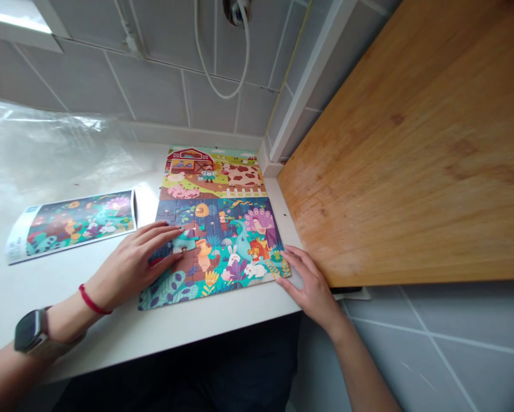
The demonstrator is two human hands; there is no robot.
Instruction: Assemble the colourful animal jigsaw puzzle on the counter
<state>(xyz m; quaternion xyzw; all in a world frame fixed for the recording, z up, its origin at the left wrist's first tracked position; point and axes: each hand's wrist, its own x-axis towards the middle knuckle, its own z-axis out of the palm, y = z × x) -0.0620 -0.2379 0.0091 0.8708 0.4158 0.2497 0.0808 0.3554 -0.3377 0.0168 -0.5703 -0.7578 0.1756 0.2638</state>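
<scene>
A jigsaw puzzle of a dark forest with animals lies flat on the white tabletop, its pieces joined. My left hand rests on its left side, fingers stretched out and apart, covering some pieces there. At the puzzle's lower right corner is my right hand. Its thumb and fingertips touch the edge on either side of that corner, spread apart. Directly behind the forest scene lies a farm picture with a red barn and a spotted cow.
To the left lies a folded printed sheet showing the same forest scene. Clear plastic wrapping sits behind it. A wooden panel rises close on the right. Behind are a tiled wall and a hanging white cable.
</scene>
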